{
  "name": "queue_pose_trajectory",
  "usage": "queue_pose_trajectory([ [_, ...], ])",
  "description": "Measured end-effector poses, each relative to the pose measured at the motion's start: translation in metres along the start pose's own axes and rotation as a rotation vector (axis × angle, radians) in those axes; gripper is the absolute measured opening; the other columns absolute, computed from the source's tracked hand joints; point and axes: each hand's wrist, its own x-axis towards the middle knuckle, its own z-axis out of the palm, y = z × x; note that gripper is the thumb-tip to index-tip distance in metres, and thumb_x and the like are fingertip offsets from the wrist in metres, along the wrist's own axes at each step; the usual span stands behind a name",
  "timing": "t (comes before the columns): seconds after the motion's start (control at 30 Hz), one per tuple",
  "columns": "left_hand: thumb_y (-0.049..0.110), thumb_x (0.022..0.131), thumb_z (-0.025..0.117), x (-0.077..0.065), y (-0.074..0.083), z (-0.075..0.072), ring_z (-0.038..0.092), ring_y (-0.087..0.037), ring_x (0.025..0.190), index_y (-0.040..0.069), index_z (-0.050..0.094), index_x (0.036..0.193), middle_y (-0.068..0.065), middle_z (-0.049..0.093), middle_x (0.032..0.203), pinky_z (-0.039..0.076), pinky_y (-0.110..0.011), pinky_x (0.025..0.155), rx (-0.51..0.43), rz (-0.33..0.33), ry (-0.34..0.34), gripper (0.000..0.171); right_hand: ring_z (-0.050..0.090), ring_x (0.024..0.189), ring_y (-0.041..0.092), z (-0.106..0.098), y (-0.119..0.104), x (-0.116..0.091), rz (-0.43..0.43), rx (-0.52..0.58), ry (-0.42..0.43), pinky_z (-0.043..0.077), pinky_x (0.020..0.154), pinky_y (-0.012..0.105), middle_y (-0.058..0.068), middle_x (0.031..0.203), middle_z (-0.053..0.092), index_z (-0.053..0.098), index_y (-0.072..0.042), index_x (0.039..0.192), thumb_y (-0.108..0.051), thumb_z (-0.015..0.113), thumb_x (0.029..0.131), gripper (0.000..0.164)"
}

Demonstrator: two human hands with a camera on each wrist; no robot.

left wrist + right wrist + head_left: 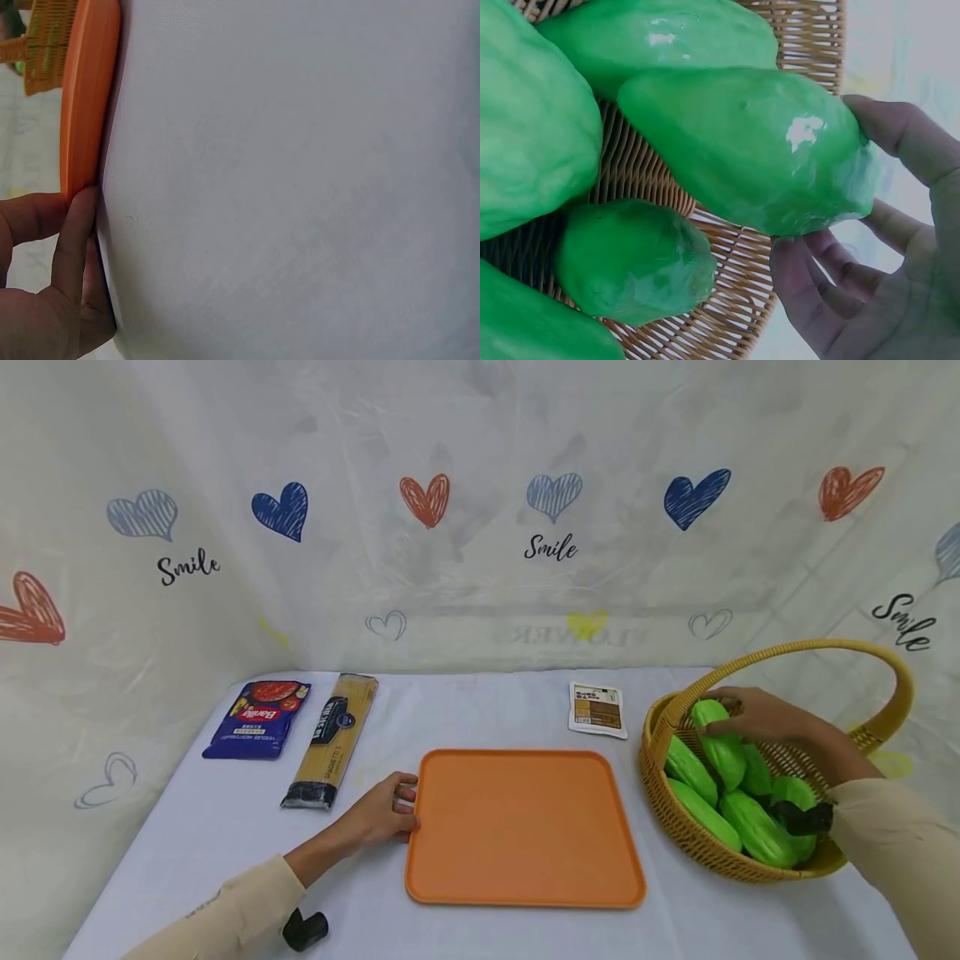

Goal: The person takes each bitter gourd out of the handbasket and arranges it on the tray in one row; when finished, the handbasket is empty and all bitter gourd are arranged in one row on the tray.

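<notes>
Head view | blue packet (258, 718) "Barilla" | backdrop (480, 510) "Smile"

the orange tray (525, 827) has nothing on it, so a hand can come down anywhere on its flat middle. the left hand (378, 814) touches its left edge and blocks that side. the white table (487, 710) behind the tray is open, with only a small packet (597, 708) near the basket (675, 827). the spaghetti pack (332, 739) and blue bag (258, 718) fill the far left. the basket's handle (810, 652) arches over the green gourds (757, 827), so the right hand (757, 714) reaches in under it. the gourds lie packed close together.
</notes>
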Motion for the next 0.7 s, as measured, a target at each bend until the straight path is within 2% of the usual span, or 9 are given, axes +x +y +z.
queue_pose_trajectory([
  [0.27, -0.001, 0.083, 0.074, -0.002, 0.001, 0.002, 0.060, -0.020, 0.095, 0.006, 0.046, 0.142, -0.010, 0.057, 0.120, 0.063, -0.033, 0.072, -0.002, -0.011, 0.002, 0.066, 0.044, 0.124, 0.060, 0.003, -0.011, -0.010, -0.016, 0.063, -0.009, 0.061, 0.075, 0.047, 0.044, 0.141, 0.037, 0.036, 0.006, 0.149, -0.031, 0.065, 0.096, 0.071],
  [0.47, -0.002, 0.082, 0.074, -0.005, 0.000, 0.001, 0.060, -0.021, 0.096, 0.004, 0.045, 0.142, -0.012, 0.056, 0.121, 0.063, -0.033, 0.072, -0.020, 0.003, -0.006, 0.067, 0.053, 0.119, 0.050, 0.004, -0.022, -0.017, -0.030, 0.092, -0.023, 0.060, 0.075, 0.042, 0.039, 0.140, 0.041, 0.036, 0.003, 0.149, -0.031, 0.065, 0.096, 0.069],
  [0.7, -0.001, 0.083, 0.074, -0.002, 0.000, 0.001, 0.061, -0.020, 0.095, 0.006, 0.046, 0.142, -0.011, 0.057, 0.120, 0.063, -0.033, 0.071, -0.017, 0.003, 0.002, 0.065, 0.060, 0.113, 0.037, 0.003, -0.037, -0.026, -0.035, 0.087, -0.026, 0.058, 0.075, 0.036, 0.033, 0.138, 0.047, 0.036, -0.001, 0.149, -0.034, 0.066, 0.096, 0.069],
])
